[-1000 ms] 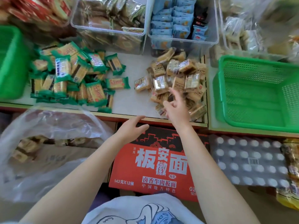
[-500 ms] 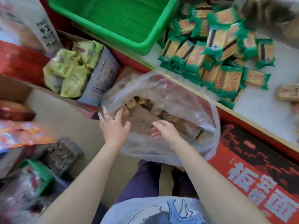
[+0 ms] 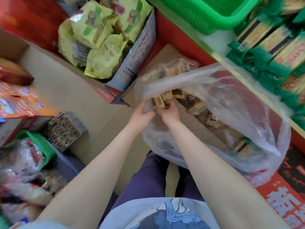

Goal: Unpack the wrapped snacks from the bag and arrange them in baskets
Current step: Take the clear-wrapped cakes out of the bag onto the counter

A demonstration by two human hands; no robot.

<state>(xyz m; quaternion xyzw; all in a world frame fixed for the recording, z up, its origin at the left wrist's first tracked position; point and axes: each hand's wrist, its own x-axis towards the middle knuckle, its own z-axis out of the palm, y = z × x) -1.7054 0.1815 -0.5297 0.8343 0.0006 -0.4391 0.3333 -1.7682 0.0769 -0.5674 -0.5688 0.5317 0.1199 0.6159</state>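
a few tan wrapped snacks were clasped in the curled right hand inside the clear plastic bag; its rim was pinched by the left hand. many snacks were left inside; the green basket looked unfilled.
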